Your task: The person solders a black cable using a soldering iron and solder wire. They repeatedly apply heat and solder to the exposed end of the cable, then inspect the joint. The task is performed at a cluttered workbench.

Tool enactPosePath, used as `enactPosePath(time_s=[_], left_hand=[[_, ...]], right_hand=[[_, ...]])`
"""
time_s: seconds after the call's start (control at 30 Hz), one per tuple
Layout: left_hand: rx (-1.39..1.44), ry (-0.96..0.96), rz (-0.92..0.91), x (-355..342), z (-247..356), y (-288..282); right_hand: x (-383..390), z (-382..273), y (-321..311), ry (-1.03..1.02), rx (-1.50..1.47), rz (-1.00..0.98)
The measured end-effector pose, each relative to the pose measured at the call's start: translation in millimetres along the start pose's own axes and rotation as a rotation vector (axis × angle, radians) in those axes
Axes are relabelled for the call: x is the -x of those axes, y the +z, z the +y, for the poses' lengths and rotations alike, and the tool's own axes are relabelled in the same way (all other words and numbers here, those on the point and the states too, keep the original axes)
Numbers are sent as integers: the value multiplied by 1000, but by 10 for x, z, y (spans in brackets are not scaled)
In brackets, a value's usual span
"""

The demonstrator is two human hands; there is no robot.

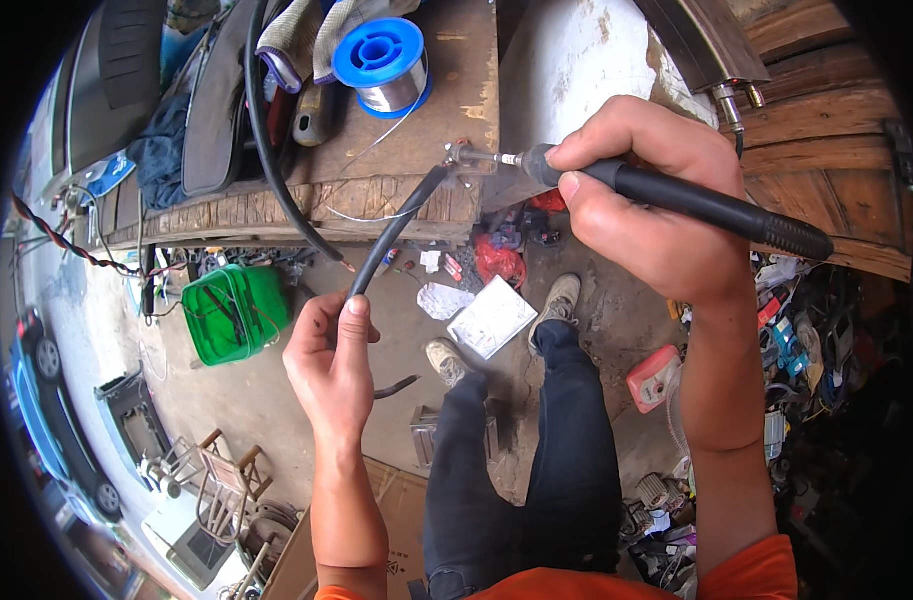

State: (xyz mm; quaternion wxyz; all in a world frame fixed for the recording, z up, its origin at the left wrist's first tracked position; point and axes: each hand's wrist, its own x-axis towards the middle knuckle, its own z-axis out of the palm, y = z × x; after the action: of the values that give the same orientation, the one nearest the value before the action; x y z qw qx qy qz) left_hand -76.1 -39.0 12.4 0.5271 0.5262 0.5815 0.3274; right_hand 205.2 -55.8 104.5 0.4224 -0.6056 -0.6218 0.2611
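Observation:
My left hand (331, 355) is closed round a black cable (401, 222), thumb on top, and the cable slants up to the bench edge. In my right hand (666, 190) is a soldering iron (721, 202) with a thick black handle. Its metal tip points left and meets the cable's upper end at the corner of the wooden bench (466, 70); the exact contact is too small to make out. A blue spool of solder wire (378, 55) stands on the bench, with a loose strand trailing down near the cable. Another black cable (266, 150) hangs over the bench edge, copper showing at its end.
Work gloves (288, 45) and a tool handle (313, 115) lie beside the spool. Under the bench edge stands a green bucket (234, 315). On the floor are a white box (491, 318), a red-and-white object (656, 378) and scrap heaped at right. A metal casing (696, 40) is at upper right.

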Motion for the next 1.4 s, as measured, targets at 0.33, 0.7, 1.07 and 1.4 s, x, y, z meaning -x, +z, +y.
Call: enactPosePath(time_s=[0.33,0.7,1.07,1.4], left_hand=[[15,-39,-8,-21,53,-21],[-8,36,1,-18,-26,-29],[-42,86,4,-41,-152,-46],[-105,91,13,-94,-202,-70]], right_hand=[[-15,56,-10,-147,137,33],[-25,13,-15,-81,90,-9],[-83,-11,0,-3,73,-47],[-166,-13,-70,35,35,-168]])
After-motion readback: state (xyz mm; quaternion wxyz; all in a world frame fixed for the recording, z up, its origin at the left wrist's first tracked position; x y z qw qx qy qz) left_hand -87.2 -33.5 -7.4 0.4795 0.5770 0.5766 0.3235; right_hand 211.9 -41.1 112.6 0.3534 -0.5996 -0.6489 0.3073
